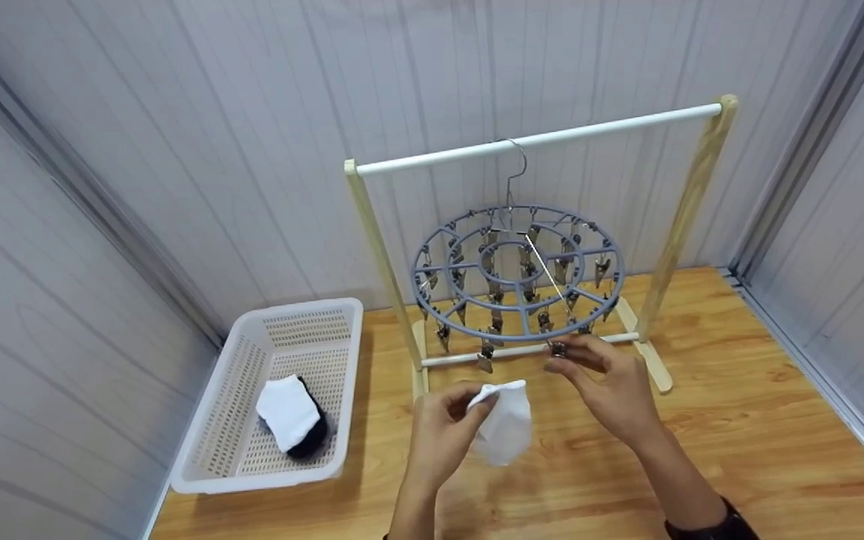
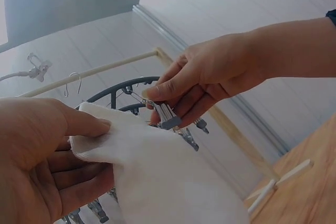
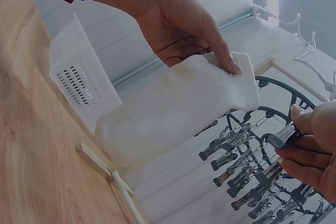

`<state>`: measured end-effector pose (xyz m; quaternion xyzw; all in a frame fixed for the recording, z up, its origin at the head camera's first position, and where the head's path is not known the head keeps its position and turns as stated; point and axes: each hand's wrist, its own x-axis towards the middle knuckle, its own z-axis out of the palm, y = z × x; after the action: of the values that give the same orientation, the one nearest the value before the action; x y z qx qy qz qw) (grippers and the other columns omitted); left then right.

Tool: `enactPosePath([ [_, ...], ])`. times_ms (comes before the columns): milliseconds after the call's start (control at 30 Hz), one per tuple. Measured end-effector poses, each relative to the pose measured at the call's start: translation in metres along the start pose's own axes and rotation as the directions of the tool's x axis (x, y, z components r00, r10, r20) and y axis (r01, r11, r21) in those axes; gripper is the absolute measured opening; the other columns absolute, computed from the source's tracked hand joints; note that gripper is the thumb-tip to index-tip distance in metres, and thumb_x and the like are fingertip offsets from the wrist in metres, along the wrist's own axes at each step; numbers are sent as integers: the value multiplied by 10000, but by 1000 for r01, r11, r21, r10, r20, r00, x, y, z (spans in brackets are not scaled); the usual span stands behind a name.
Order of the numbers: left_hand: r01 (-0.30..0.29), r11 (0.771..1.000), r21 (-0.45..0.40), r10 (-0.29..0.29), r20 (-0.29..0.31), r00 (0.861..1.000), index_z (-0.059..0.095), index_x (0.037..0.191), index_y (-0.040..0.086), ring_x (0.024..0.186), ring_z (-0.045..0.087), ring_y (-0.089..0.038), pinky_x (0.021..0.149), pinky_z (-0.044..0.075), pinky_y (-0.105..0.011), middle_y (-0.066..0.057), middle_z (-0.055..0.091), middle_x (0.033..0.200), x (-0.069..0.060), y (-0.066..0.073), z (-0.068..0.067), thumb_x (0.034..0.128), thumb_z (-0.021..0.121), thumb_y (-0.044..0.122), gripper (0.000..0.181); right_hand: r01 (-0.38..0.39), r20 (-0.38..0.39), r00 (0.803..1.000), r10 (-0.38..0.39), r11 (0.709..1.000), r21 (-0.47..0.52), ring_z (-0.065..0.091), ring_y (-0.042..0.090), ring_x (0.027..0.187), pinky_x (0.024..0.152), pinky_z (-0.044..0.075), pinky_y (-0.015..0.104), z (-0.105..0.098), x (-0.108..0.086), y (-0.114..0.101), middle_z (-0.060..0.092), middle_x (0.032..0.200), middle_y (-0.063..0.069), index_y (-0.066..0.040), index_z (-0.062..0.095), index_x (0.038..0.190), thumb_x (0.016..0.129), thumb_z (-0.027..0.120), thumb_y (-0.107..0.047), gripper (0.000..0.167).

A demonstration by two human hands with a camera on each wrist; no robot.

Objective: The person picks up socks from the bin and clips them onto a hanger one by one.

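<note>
My left hand [image 1: 443,431] pinches a white sock [image 1: 505,427] by its cuff, and the sock hangs down below the drying rack's front edge. In the left wrist view the sock [image 2: 163,171] spreads out from between thumb and fingers. My right hand [image 1: 616,390] pinches a metal clip [image 1: 558,349] at the front rim of the round grey clip hanger [image 1: 526,334]. In the right wrist view that clip [image 3: 279,137] lies between thumb and fingers, apart from the sock. Other clips dangle from the hanger's rings.
The hanger hooks over the white rail [image 1: 612,130] of a wooden-sided stand [image 1: 683,225]. To the left, a white basket [image 1: 203,450] holds another white sock [image 1: 288,412] on dark cloth [image 1: 312,439]. Panelled walls [image 1: 267,150] enclose the wooden table [image 1: 762,442].
</note>
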<state>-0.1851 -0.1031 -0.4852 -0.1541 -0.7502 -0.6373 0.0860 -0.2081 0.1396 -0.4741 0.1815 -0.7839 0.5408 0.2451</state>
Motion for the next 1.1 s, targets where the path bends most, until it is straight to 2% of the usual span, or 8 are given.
enactPosePath([
  [200,6,1000,12,-6,-4,1000,822,1003,49,803,741,-123,717,604,-248,-48,794,946,2,-2,0,950,773,41,72,8,0,1000,-8,1000,28,769,138,1006,902,581,246,-2,1,0,801,1093,34,-77,782,1128,892,825,-28,245],
  [400,25,1000,16,-25,-8,1000,820,994,61,778,730,-121,702,599,-251,-35,790,934,2,-6,3,967,774,90,61,-50,40,998,46,991,125,774,206,1004,917,589,289,-1,-2,2,793,1109,10,-97,779,1136,918,796,-11,236],
  [633,40,999,-7,-40,-1,999,819,1042,59,797,740,-134,703,593,-254,-46,794,959,0,-9,2,994,759,145,115,-104,68,994,90,964,245,772,197,992,897,604,327,-2,-4,3,789,1104,99,-20,769,1166,938,757,40,237],
  [800,15,1000,-25,-15,-9,1000,819,1036,57,801,741,-138,703,601,-260,-53,792,950,1,-8,2,1001,752,146,117,-115,122,989,80,941,319,780,238,938,865,617,370,-3,-3,2,776,1092,159,48,734,1191,955,730,58,236],
  [933,-11,999,-34,10,-29,1000,822,1036,45,823,752,-142,715,613,-270,-66,795,957,1,-8,2,988,760,104,98,-145,157,984,89,908,393,779,261,943,861,618,391,-3,-3,2,768,1094,180,115,692,1205,962,710,80,247],
  [1033,-22,999,-39,21,-35,999,818,1032,29,811,747,-136,712,610,-263,-73,795,955,2,-9,3,973,768,70,88,-166,148,982,113,896,413,777,251,944,849,624,367,-2,-4,1,771,1082,173,136,681,1178,956,710,91,228],
  [1100,-28,999,-39,26,-35,999,812,1027,20,797,743,-135,708,606,-257,-76,796,945,2,-10,4,964,772,52,81,-171,128,983,130,900,400,773,239,937,832,627,341,-2,-4,-1,770,1068,181,126,689,1148,948,718,96,204],
])
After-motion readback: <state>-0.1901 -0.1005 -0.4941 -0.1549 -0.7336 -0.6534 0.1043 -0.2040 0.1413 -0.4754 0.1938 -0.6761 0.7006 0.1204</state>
